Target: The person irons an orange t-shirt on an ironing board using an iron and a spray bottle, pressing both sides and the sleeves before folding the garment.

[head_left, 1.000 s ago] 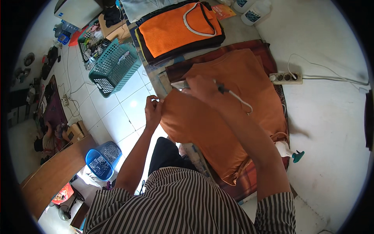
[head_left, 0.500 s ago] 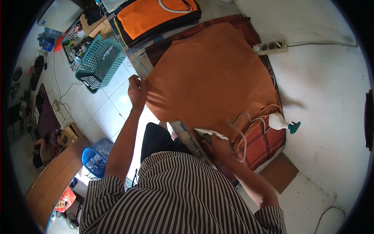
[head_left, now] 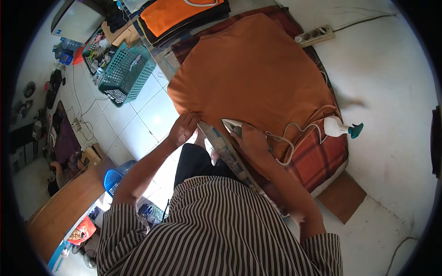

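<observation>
An orange-brown shirt [head_left: 253, 73] lies spread over a padded table covered with a red plaid cloth [head_left: 317, 170]. My right hand [head_left: 252, 140] is closed round the handle of a clothes iron [head_left: 231, 124], whose pale pointed tip rests on the shirt near the table's front edge. The iron's white cord [head_left: 290, 149] loops to the right over the cloth. At the shirt's near left edge, my left hand [head_left: 185, 128] pinches the fabric by the table corner. A white spray bottle with a green trigger head [head_left: 335, 126] lies beside the shirt's right edge.
Folded clothes, orange on top [head_left: 177, 18], are stacked at the table's far left. A power strip [head_left: 314, 36] lies by the far right edge. Green baskets [head_left: 126, 76] and a blue basket [head_left: 113, 179] stand on the tiled floor. Another person [head_left: 64, 170] sits at far left.
My left hand has moved down and right along the shirt's edge to the table corner. The iron in my right hand has shifted up and slightly left.
</observation>
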`<state>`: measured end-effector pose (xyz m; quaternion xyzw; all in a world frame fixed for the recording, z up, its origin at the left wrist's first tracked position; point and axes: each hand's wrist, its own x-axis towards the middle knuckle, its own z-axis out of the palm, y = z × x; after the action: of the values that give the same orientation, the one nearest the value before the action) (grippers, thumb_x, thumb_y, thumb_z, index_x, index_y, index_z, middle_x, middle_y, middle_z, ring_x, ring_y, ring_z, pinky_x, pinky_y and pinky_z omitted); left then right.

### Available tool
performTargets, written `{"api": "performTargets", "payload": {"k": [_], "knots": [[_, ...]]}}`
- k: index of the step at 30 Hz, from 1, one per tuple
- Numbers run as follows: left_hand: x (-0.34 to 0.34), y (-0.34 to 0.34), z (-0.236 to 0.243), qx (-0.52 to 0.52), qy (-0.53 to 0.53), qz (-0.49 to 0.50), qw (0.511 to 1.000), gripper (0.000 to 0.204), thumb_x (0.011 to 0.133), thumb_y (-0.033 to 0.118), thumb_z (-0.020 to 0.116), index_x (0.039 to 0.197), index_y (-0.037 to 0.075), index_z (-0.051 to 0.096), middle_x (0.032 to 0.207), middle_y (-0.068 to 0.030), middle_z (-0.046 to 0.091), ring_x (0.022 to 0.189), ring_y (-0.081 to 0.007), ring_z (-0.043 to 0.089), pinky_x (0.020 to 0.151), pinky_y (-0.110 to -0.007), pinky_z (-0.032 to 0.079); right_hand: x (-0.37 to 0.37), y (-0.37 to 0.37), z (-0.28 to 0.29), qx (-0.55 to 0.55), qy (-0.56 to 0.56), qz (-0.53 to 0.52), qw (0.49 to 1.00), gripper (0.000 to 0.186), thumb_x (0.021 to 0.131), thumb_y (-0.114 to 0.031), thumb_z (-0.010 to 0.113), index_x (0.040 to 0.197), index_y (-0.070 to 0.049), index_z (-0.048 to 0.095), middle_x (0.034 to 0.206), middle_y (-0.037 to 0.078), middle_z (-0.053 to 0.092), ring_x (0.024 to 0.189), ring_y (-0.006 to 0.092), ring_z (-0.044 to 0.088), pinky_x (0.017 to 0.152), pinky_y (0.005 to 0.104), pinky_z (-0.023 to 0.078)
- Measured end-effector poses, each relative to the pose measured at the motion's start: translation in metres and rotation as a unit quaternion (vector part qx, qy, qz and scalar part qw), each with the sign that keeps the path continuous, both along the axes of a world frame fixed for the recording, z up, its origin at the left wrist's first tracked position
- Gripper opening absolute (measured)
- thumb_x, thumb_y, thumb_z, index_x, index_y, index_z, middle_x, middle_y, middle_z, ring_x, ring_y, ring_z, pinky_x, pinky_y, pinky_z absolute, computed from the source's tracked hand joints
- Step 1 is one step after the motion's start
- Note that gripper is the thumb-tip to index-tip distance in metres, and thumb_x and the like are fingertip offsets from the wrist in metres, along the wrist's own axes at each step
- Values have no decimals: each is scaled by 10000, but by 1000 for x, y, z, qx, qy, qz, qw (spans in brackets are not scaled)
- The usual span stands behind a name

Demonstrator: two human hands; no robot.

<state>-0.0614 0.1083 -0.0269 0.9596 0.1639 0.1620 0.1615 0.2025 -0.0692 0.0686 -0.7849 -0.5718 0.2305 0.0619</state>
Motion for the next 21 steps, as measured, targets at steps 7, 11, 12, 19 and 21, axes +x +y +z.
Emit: {"api": "performTargets", "payload": {"k": [7, 11, 12, 19, 21], "knots": [[-2, 2, 6, 31, -3, 3, 1000, 283, 917, 13, 702, 1198, -17, 724, 1192, -134, 749, 1089, -295, 734, 1012, -415, 606, 8, -7, -5, -33, -1, 94, 995, 602, 992, -473, 731, 1196, 86, 645, 921, 278, 774, 895, 436, 783, 828, 525, 626], [-7, 1, 0, 31, -26, 16, 999, 304, 896, 14, 725, 1200, -3, 719, 1170, -133, 746, 1084, -303, 727, 983, -419, 609, -6, 11, -2, -18, 0, 69, 997, 578, 988, -446, 744, 1196, 85, 646, 920, 281, 771, 886, 436, 783, 812, 529, 626], [-5, 0, 1, 24, -35, 20, 999, 304, 882, 15, 707, 1185, -5, 710, 1159, -141, 735, 1053, -308, 719, 958, -414, 598, -9, 18, 0, -3, 4, 53, 999, 565, 988, -451, 743, 1171, 76, 655, 965, 285, 774, 918, 437, 782, 828, 520, 627], [14, -11, 18, -63, -1, 63, 996, 341, 897, -10, 694, 1235, 31, 706, 1163, -153, 742, 1089, -374, 711, 958, -455, 593, -19, -12, -27, 49, 17, -16, 999, 489, 982, -371, 755, 1195, 58, 657, 939, 279, 768, 889, 434, 782, 796, 529, 625], [3, -13, 7, -33, -17, 90, 995, 279, 907, -6, 678, 1183, 29, 693, 1116, -153, 726, 1022, -377, 703, 916, -459, 581, -17, -52, -10, 16, 19, -54, 998, 471, 994, -379, 742, 1173, 50, 663, 942, 276, 769, 891, 436, 781, 791, 535, 621]]}}
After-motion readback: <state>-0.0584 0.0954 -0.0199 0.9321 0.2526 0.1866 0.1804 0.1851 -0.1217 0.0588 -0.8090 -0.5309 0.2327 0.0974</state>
